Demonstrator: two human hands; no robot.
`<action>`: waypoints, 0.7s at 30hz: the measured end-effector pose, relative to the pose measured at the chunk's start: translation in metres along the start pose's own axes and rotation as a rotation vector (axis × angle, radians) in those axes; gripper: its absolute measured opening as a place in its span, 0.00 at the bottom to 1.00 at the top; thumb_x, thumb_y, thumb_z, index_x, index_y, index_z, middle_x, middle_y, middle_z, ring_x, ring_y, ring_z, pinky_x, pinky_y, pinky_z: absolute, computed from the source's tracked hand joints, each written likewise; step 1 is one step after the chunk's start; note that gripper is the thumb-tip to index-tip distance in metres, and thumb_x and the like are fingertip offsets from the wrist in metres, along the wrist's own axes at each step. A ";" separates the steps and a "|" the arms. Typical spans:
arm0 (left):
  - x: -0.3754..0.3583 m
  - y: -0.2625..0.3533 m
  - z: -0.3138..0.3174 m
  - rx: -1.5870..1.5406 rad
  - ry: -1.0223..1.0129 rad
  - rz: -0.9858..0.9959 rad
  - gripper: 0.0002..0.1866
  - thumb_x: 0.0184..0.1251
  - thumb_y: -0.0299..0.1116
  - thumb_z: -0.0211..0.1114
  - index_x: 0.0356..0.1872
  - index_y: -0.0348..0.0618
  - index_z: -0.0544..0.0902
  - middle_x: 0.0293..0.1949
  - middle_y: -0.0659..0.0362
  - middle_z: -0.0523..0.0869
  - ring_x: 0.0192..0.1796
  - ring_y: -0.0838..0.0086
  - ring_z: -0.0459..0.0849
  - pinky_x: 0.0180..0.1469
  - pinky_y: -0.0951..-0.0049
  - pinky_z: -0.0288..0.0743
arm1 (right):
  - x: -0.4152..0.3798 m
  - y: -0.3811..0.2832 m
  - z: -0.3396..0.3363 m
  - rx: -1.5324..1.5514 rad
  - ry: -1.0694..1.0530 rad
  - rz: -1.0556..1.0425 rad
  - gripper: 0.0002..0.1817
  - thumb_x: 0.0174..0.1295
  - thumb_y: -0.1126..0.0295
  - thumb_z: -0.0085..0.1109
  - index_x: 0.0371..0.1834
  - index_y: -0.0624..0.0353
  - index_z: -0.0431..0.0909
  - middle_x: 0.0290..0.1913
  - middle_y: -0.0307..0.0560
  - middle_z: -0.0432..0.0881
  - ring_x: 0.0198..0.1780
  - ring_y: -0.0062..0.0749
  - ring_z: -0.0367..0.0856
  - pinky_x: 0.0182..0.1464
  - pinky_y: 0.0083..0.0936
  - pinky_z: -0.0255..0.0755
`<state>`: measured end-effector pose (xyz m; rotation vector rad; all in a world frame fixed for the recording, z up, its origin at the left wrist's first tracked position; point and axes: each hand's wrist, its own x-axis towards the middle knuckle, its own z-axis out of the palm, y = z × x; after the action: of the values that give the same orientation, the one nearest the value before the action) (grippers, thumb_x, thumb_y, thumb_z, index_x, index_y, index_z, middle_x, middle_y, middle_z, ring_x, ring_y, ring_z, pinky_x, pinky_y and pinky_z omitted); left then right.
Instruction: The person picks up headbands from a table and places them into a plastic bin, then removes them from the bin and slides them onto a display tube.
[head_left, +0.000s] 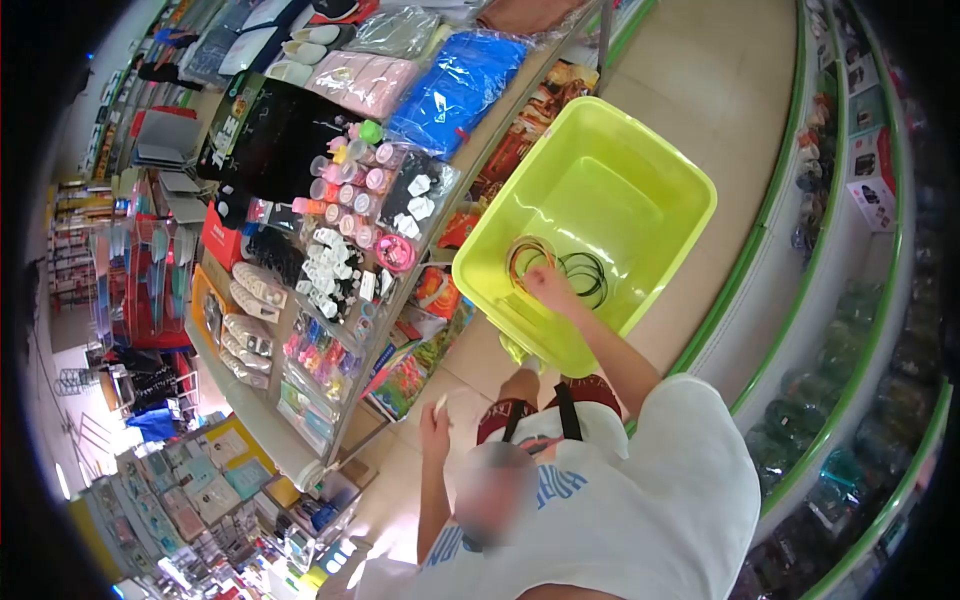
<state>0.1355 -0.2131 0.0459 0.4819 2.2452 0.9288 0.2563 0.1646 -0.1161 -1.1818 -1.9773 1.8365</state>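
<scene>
A large lime-yellow plastic tub [640,180] stands on the floor in front of me. My right hand [546,286] reaches inside it, fingers closed on thin orange-brown loops [518,262] that look like a coil of cord or wire. Beside that hand, thin black loops [597,272] lie on the tub's bottom. My left hand [434,428] is lower, to the left of the tub and apart from it, its fingers pinched around a small whitish item [441,403] too small to name.
Left of the tub is a display table with a blue plastic-wrapped package [460,88], small pink-lidded jars [352,190], white pieces [328,275] and slippers [257,290]. Green-edged shelves [765,250] with glassware [815,400] line the right. Tiled floor [700,70] runs between them.
</scene>
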 end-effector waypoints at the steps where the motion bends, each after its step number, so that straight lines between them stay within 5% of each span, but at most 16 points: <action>1: -0.013 -0.027 -0.009 0.008 0.046 -0.054 0.10 0.74 0.34 0.57 0.45 0.36 0.77 0.28 0.61 0.77 0.29 0.78 0.75 0.32 0.74 0.72 | 0.019 0.009 -0.012 -0.112 0.097 0.079 0.11 0.66 0.63 0.57 0.42 0.60 0.80 0.35 0.48 0.85 0.37 0.34 0.83 0.42 0.31 0.76; 7: -0.142 -0.180 -0.032 -0.011 0.149 -0.645 0.09 0.71 0.34 0.61 0.33 0.42 0.74 0.22 0.59 0.78 0.21 0.77 0.74 0.23 0.72 0.72 | 0.105 0.100 -0.028 -0.195 0.267 0.491 0.14 0.65 0.62 0.57 0.47 0.61 0.80 0.41 0.55 0.86 0.44 0.47 0.85 0.48 0.38 0.78; 11: -0.196 -0.176 -0.016 -0.224 0.074 -0.927 0.09 0.72 0.35 0.61 0.37 0.40 0.76 0.23 0.58 0.79 0.23 0.74 0.78 0.24 0.72 0.76 | 0.124 0.120 -0.013 -0.259 0.188 0.504 0.17 0.65 0.62 0.59 0.50 0.63 0.80 0.44 0.56 0.86 0.46 0.47 0.85 0.51 0.38 0.79; 16: -0.195 -0.160 0.000 -0.307 0.033 -0.923 0.11 0.73 0.36 0.60 0.43 0.37 0.77 0.25 0.56 0.81 0.24 0.71 0.84 0.25 0.73 0.80 | 0.127 0.118 -0.002 -0.218 0.176 0.519 0.17 0.64 0.62 0.59 0.49 0.63 0.81 0.43 0.55 0.87 0.44 0.46 0.86 0.48 0.37 0.79; 18: -0.188 -0.177 -0.005 -0.570 0.124 -0.932 0.12 0.74 0.36 0.60 0.45 0.36 0.78 0.26 0.56 0.81 0.25 0.70 0.85 0.26 0.73 0.80 | 0.120 0.106 -0.004 -0.172 0.241 0.454 0.16 0.64 0.62 0.60 0.45 0.65 0.80 0.38 0.53 0.86 0.39 0.43 0.85 0.44 0.36 0.78; 21: -0.156 -0.148 -0.010 -0.266 0.120 -0.807 0.14 0.74 0.37 0.59 0.46 0.35 0.77 0.28 0.55 0.82 0.25 0.71 0.85 0.26 0.75 0.80 | 0.102 0.085 -0.004 -0.053 0.383 0.325 0.13 0.64 0.63 0.62 0.38 0.64 0.76 0.30 0.47 0.81 0.31 0.33 0.80 0.37 0.32 0.75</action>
<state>0.2288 -0.4043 0.0101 -0.5812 2.0769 0.7959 0.2266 0.2268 -0.2289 -1.8041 -1.7044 1.5371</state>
